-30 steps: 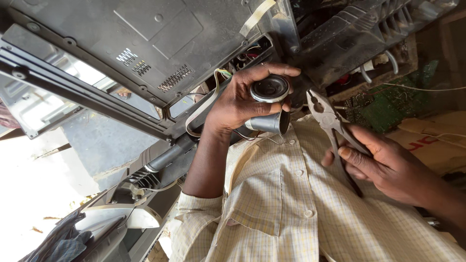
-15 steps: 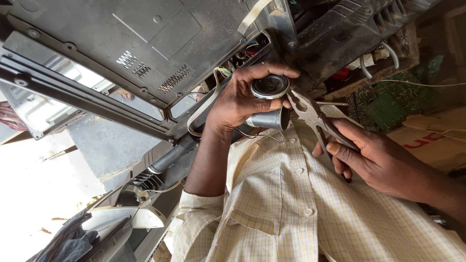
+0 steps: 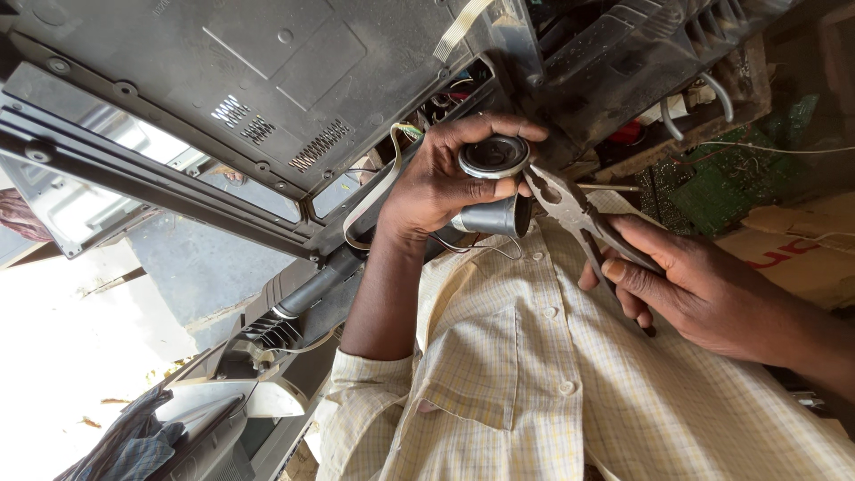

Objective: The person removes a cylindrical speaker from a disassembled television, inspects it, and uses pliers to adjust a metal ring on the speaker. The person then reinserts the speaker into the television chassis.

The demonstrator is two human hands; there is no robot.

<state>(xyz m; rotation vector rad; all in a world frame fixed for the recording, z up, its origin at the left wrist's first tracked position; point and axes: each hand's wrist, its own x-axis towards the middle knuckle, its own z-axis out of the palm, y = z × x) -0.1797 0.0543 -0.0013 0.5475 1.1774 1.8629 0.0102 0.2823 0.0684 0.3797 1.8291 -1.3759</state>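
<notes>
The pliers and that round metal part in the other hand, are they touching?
Touching. The head view shows the nose of the pliers pressed against the side of the round metal part, with no gap, while the left hand holds that part.

Sunlit pale floor, dark plastic casing, green circuit board

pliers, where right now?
Head view, right of centre: pliers in the right hand, nose touching the round metal part held by the left hand.
</notes>
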